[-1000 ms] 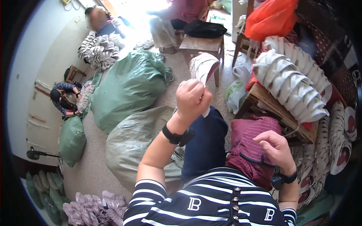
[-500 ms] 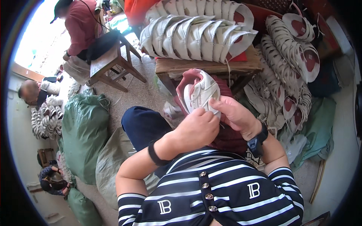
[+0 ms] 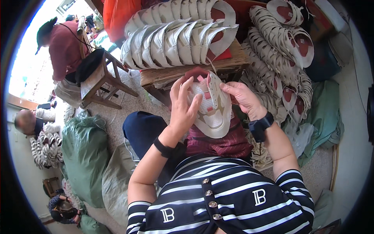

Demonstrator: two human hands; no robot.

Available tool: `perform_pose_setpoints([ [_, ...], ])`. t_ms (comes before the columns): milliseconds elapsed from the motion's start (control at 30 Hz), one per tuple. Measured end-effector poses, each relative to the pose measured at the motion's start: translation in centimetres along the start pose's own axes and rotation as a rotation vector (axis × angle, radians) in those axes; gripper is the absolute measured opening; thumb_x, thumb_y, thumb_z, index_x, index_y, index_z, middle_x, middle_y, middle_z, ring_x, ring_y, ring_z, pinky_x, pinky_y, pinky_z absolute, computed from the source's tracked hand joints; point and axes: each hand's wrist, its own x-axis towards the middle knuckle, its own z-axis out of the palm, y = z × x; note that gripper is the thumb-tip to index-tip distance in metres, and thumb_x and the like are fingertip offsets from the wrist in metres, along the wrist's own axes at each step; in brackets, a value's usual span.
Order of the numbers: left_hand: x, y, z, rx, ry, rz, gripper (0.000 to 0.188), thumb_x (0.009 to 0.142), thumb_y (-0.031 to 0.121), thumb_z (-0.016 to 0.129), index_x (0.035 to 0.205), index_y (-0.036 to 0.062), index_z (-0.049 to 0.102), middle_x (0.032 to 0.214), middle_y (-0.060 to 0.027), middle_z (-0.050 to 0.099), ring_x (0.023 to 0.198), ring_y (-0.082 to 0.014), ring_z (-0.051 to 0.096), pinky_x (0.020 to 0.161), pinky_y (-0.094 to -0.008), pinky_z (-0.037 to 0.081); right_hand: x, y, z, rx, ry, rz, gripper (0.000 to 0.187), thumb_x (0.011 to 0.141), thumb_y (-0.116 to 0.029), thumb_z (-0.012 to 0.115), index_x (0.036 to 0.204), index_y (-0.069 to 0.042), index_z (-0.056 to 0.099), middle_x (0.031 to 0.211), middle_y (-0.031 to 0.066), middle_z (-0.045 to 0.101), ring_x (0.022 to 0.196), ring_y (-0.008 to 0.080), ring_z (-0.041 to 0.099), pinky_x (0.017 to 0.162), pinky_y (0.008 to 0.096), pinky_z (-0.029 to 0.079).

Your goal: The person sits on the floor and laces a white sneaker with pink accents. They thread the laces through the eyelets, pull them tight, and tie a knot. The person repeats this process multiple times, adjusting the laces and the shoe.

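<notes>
A white and beige shoe upper (image 3: 215,119) with dark red lining and lacing holes hangs above my lap, toe toward me. My right hand (image 3: 242,96) pinches its right lacing edge between thumb and fingers. On the other side, my left hand (image 3: 182,103) has its fingers spread and the thumb apart, overlapping the upper's left side; whether it touches there I cannot tell. The tongue (image 3: 209,97), with its dark red patches, shows between the hands.
Nested rows of white shoe uppers (image 3: 167,43) lie on a wooden stool (image 3: 187,72) ahead. More uppers (image 3: 278,50) are heaped at the right. Green sacks (image 3: 85,156) stand on the left, and a person in a red top (image 3: 68,46) sits on a wooden chair beyond.
The upper has turned so its tongue and toe face up, toe toward me. My left hand has moved left and opened its fingers; my right hand has shifted to the lacing edge.
</notes>
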Motion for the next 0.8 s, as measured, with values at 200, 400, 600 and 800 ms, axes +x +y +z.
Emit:
perform_pose_setpoints([
  [200, 2.7, -0.4, 1.2, 0.133, -0.033, -0.133, 0.035, 0.093, 0.029, 0.065, 0.111, -0.0018, 0.063, 0.135, -0.0245, 0.046, 0.128, -0.0384, 0.044, 0.107, -0.0414, 0.038, 0.7, 1.3, 0.1, 0.189, -0.052, -0.079, 0.030, 0.097, -0.025, 0.067, 0.112, 0.001, 0.067, 0.106, 0.0073, 0.070, 0.096, 0.0155, 0.067, 0.088, 0.0323, 0.053],
  [400, 2.5, -2.5, 1.1, -0.130, 0.042, -0.136, 0.024, 0.095, 0.023, 0.063, 0.100, -0.0004, 0.063, 0.113, -0.0189, 0.054, 0.101, -0.0297, 0.055, 0.090, -0.0346, 0.045, 0.8, 2.6, -1.2, 0.240, -0.083, 0.014, 0.037, 0.095, -0.027, 0.069, 0.118, 0.002, 0.062, 0.106, 0.0076, 0.070, 0.095, 0.0153, 0.067, 0.090, 0.0310, 0.052],
  [600, 3.7, -3.9, 2.3, 0.020, -0.034, -0.068, 0.021, 0.099, 0.019, 0.055, 0.108, 0.0014, 0.061, 0.115, -0.0173, 0.056, 0.106, -0.0355, 0.052, 0.095, -0.0400, 0.044, 1.6, 1.2, -0.5, -0.303, 0.206, -0.338, 0.061, 0.093, -0.031, 0.072, 0.133, 0.009, 0.049, 0.124, 0.0129, 0.061, 0.117, 0.0192, 0.058, 0.098, 0.0326, 0.048],
  [800, 4.7, -5.1, 3.0, 0.080, -0.115, 0.181, 0.023, 0.100, 0.021, 0.052, 0.111, 0.0044, 0.064, 0.114, -0.0149, 0.061, 0.115, -0.0391, 0.044, 0.103, -0.0446, 0.037, 1.6, 1.9, 3.2, -0.349, -0.106, -0.556, 0.069, 0.092, -0.039, 0.070, 0.141, -0.003, 0.039, 0.130, 0.0126, 0.053, 0.118, 0.0200, 0.055, 0.093, 0.0350, 0.055],
])
